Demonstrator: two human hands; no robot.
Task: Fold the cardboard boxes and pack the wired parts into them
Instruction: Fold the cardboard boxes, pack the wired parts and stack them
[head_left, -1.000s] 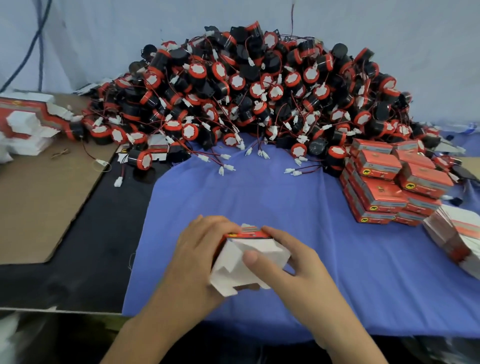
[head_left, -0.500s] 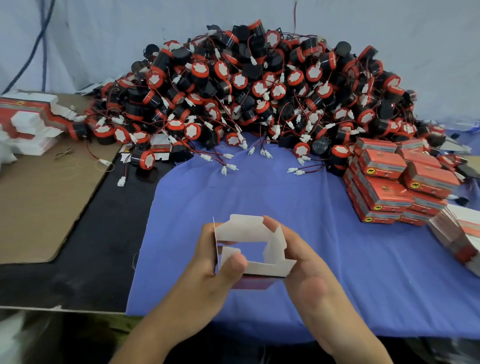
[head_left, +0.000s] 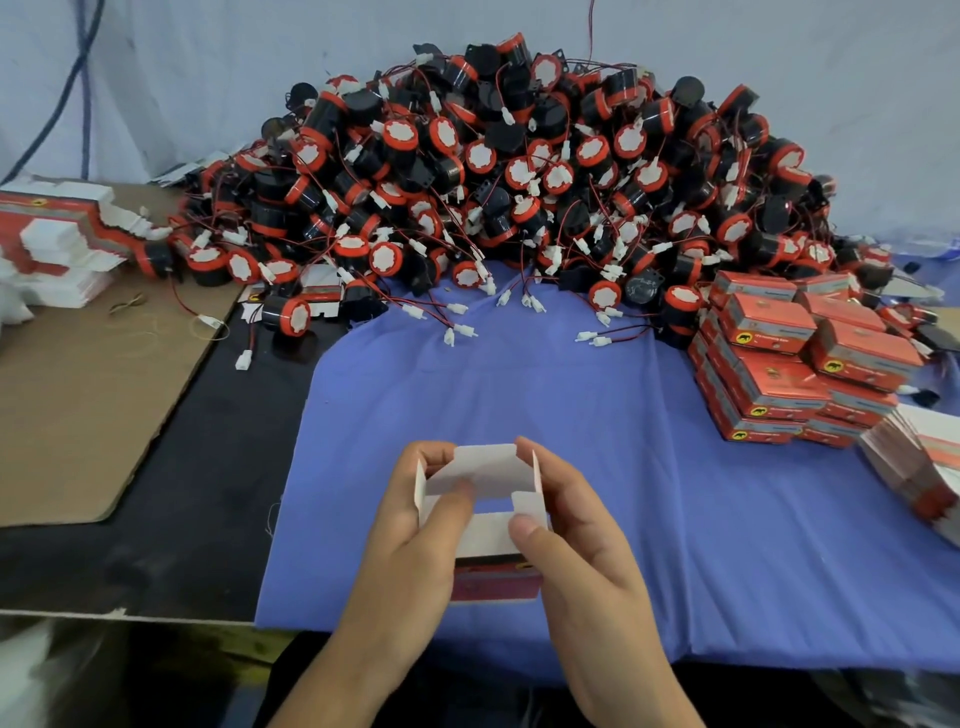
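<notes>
A small cardboard box (head_left: 485, 535), white inside and red outside, is held over the blue cloth (head_left: 675, 493) with its open end facing up and its flaps standing. My left hand (head_left: 415, 535) grips its left side, thumb pressing on a flap inside. My right hand (head_left: 576, 540) grips the right side, thumb on the near right flap. A big heap of black and red round wired parts (head_left: 519, 182) with white plugs lies at the back.
Closed red boxes (head_left: 789, 364) are stacked at the right, with a fan of flat box blanks (head_left: 914, 467) beside them. More flat blanks (head_left: 57, 234) lie at the far left on a brown cardboard sheet (head_left: 78, 389). One loose part (head_left: 288, 314) sits on the black surface.
The box has been turned from its side to open end up and spread into a square tube. Both hands shifted their hold, and the flaps now stand open.
</notes>
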